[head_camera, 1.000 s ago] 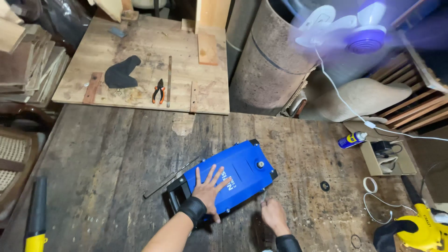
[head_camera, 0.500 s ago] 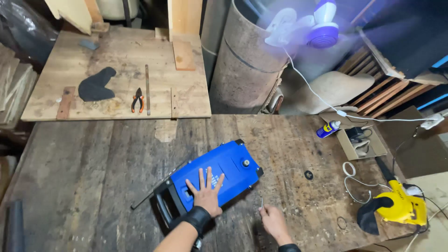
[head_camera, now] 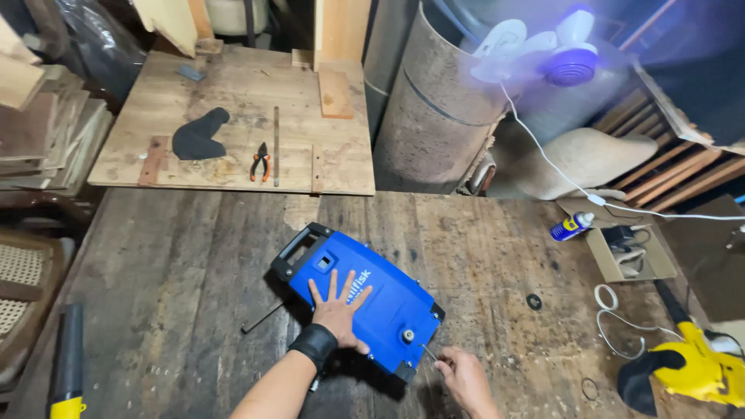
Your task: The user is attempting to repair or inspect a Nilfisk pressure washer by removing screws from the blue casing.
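A blue machine casing [head_camera: 392, 299] with a black handle at its upper left lies flat on the dark plank table [head_camera: 178, 264]. My left hand [head_camera: 337, 310], with a black wrist band, lies flat on the casing with its fingers spread. My right hand [head_camera: 466, 379] sits at the casing's lower right corner, closed on a thin metal tool [head_camera: 428, 354]. The tool's tip points at the casing's edge, beside a round fitting [head_camera: 407, 335].
A thin rod [head_camera: 264, 316] pokes out left of the casing. Behind lies a wooden board [head_camera: 233, 93] with pliers [head_camera: 261, 163] and a black cut-out [head_camera: 198, 136]. To the right are a spray can [head_camera: 570, 226], cardboard box [head_camera: 625, 252], white cable loop [head_camera: 613, 310] and yellow tool [head_camera: 698, 372]; a fan [head_camera: 543, 54] stands above a drum [head_camera: 434, 116].
The blue casing has turned on the table, its handle going from lower left to upper left. My right hand has come up to its lower corner with the thin tool.
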